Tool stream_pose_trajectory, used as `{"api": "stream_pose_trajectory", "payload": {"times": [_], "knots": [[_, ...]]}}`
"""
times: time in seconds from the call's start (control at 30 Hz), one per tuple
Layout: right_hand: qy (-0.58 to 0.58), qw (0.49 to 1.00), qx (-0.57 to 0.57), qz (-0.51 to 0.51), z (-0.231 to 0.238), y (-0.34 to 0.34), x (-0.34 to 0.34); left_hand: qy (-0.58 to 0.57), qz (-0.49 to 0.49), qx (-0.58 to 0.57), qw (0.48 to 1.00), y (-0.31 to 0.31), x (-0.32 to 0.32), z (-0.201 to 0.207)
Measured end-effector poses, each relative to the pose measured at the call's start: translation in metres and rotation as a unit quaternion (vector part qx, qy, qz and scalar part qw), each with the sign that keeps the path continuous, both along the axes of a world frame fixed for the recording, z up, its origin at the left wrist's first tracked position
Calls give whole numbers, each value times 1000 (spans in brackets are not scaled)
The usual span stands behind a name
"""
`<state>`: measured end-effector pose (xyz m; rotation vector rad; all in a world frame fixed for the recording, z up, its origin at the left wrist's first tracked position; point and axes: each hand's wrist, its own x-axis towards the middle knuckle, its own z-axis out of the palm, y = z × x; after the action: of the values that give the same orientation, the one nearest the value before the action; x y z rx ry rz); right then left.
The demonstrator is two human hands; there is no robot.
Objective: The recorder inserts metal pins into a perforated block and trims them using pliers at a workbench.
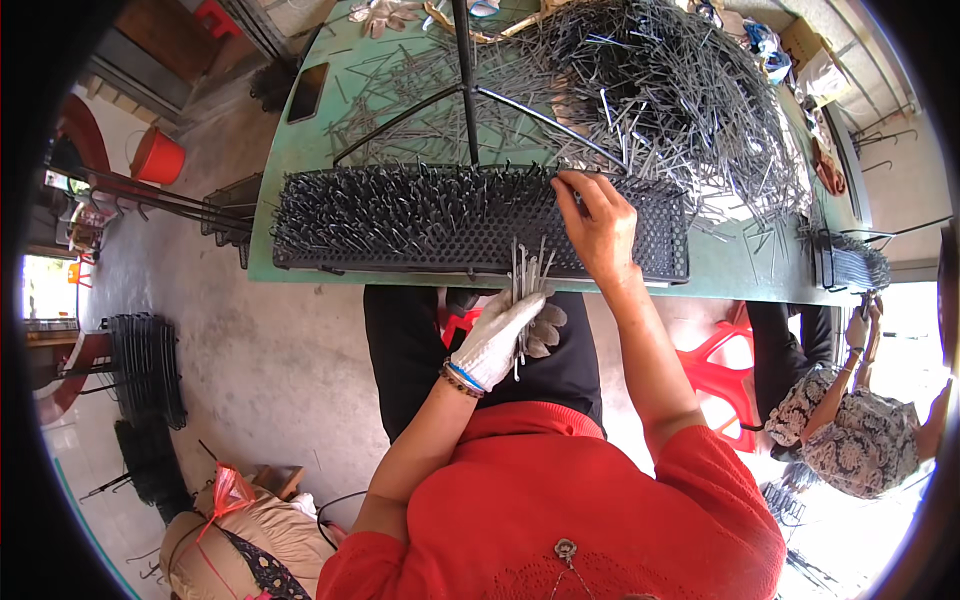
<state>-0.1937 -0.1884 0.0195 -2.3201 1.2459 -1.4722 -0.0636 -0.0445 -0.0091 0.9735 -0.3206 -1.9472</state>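
Note:
My left hand (497, 335), in a white knit glove with grey fingers, is closed around a bunch of thin metal pins (524, 278) just below the table's near edge. My bare right hand (600, 220) reaches over a long black perforated rack (650, 240), its thumb and fingers pinched together at the far rim. Whatever lies between those fingertips is too small to make out. Dark metal pins (380, 210) stand upright in the rack's holes, dense on the left and thinning toward my right hand. Around and right of that hand, bare holes show.
A large heap of loose metal pins (670, 80) covers the green table (300, 150). A black rod frame (466, 90) rises behind the rack. A phone (308, 92) lies at the left. Another person (860, 430) works at a smaller rack (845, 262) on the right, beside a red stool (720, 370).

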Motion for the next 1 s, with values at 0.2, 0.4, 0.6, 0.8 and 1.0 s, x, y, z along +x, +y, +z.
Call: {"api": "stream_pose_trajectory", "payload": {"times": [0.2, 0.4, 0.6, 0.8, 1.0], "knots": [[-2, 1000, 25, -5, 1, -2, -1, -10, -3, -18, 1000, 1, 0, 2], [-49, 994, 90, -35, 6, 0, 2, -28, -10, -28, 999, 1, 0, -3], [-8, 996, 74, -41, 7, 0, 3, -51, -17, -34, 998, 1, -1, -1], [46, 993, 95, 48, 11, -9, -1, -47, -20, -34, 998, 1, -1, 1], [70, 990, 111, 49, 21, -6, -7, -41, -12, -32, 999, 1, 1, -1]]}}
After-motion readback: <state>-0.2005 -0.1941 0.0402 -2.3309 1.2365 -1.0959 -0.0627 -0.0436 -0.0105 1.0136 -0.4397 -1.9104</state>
